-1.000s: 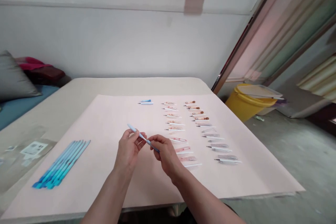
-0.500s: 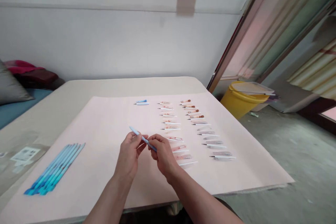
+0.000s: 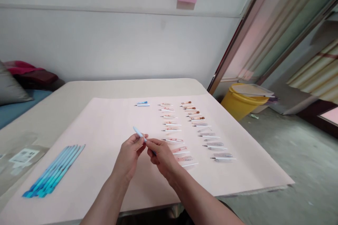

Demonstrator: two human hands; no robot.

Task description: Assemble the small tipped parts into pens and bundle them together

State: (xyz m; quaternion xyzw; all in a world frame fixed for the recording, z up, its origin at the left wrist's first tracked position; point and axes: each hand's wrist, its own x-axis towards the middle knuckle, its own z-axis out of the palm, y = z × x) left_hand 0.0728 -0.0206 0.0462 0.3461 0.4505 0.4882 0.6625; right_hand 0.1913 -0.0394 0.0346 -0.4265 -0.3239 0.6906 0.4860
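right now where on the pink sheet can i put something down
The widest bare patch of the pink sheet lies between the turquoise pens and the left hand, reaching back toward the blue pieces. Another runs along the right edge, beyond the grey pen parts. Crowded: beside the right hand, where red-patterned pen parts leave narrow gaps.

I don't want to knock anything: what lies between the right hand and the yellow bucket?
In the head view, red-patterned pen parts lie nearest the right hand, then grey pen parts, all on the pale pink sheet.
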